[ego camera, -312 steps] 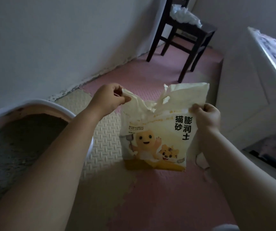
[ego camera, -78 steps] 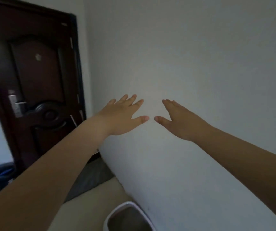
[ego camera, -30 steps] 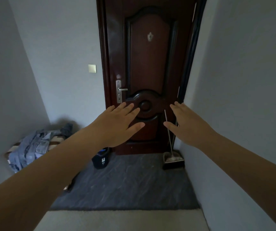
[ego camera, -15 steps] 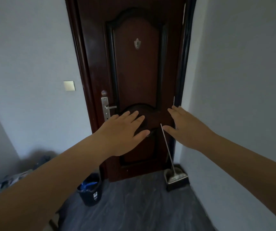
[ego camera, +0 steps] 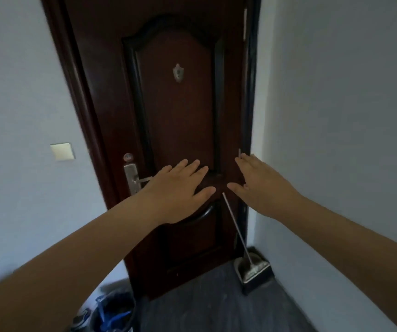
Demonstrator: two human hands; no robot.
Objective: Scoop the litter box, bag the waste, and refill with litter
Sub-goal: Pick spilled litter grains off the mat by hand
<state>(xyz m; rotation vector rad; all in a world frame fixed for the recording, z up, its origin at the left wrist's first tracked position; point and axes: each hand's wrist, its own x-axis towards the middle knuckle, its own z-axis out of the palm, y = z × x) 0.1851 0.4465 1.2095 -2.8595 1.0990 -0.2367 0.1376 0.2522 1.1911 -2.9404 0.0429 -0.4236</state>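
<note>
My left hand and my right hand are stretched out in front of me, palms down, fingers spread, both holding nothing. They hover before a dark brown door. A small dark bin with a blue bag stands on the floor at the lower left of the door. The litter box and the litter bag are out of view.
A dustpan with a long metal handle leans in the corner right of the door. The door has a silver handle on its left side. A switch plate sits on the left wall. A dark mat covers the floor.
The view has come closer to the door and tilted upward. The pile of clothes at the left has left the frame. Both hands stay open and empty.
</note>
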